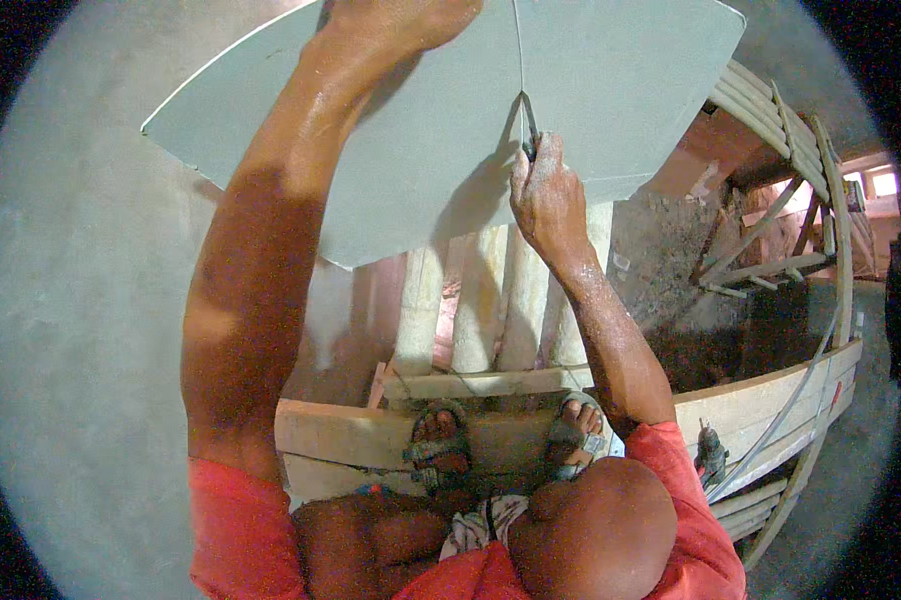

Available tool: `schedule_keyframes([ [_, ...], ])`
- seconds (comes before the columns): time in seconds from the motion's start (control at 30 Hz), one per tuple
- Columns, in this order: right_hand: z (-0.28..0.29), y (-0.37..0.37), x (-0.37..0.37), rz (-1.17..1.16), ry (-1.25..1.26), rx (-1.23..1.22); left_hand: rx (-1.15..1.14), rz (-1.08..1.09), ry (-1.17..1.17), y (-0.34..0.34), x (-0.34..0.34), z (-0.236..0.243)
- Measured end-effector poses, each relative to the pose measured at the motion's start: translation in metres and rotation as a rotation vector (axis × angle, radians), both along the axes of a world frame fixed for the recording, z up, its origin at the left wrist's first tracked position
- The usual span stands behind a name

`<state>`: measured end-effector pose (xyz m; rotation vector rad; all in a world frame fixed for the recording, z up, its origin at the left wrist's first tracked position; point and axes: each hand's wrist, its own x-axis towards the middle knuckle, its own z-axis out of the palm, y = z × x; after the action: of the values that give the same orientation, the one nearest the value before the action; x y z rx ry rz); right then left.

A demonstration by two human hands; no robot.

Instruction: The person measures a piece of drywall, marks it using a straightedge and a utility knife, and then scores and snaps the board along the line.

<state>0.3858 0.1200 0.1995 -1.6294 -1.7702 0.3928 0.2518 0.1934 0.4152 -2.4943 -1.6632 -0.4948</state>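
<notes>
A broad grey-green sheet of board (421, 150) with pale cut edges spans the upper middle. My right hand (549, 195), dusted with white powder, is closed round the dark handle of a knife. The narrow blade of the knife (529, 112) points away from me, its tip on a thin pale line that runs up the board to the top of the picture. My left arm reaches across the board's left part. Of my left hand (401, 22) only the back and wrist show, over the far part of the board; its fingers lie beyond the upper edge.
My sandalled feet (439, 445) are on wooden planks (341, 430), with thick pale poles (473, 310) beyond them. A dark tool (711, 455) and a long thin strip (771, 430) lie on the right-hand planks. Farther right stands a wooden frame (839, 240). A grey wall surface (81, 330) fills the left.
</notes>
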Motion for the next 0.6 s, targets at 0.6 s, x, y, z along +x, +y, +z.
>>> schedule_keyframes([
  [0.6, -0.054, -0.022, 0.004, -0.011, -0.073, -0.052, 0.071, 0.017, 0.072, 0.023, -0.004, -0.012],
])
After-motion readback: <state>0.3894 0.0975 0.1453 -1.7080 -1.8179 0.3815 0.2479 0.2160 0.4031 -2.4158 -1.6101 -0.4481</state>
